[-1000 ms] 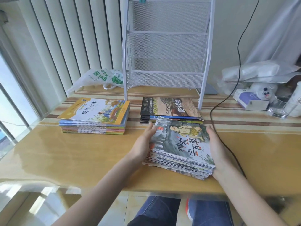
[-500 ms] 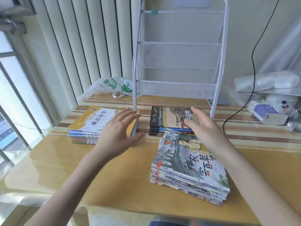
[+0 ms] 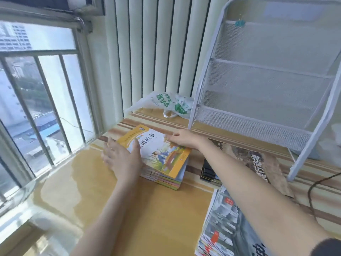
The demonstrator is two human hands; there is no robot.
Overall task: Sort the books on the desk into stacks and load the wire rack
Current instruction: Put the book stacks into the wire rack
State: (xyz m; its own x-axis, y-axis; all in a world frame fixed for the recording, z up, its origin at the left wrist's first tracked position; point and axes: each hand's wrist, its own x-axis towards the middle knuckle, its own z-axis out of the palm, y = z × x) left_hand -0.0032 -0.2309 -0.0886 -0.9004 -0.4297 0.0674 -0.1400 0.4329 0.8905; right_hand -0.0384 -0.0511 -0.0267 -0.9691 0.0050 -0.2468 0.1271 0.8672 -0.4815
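Both hands had left the grey-covered stack (image 3: pixel 221 231), now cropped at 5 o'clock, for the yellow stack (image 3: pixel 166 163). Left hand (image 3: pixel 121 159) lay spread, blurred; right hand (image 3: pixel 182 138) spread flat, fingertips hidden behind it.

Two bare forearms reached in from the lower edge of the frame, neither covered by a sleeve along its visible length. The left hand (image 3: pixel 121 159) wore no ring, watch or glove, and its fingers (image 3: pixel 112 146) were blurred. The right hand (image 3: pixel 184 140) was likewise unadorned, with a bare wrist. At the lower right corner of the frame, the edge of a dark sleeve (image 3: pixel 328 246) showed on the right upper arm; its fabric and cut could not be told.
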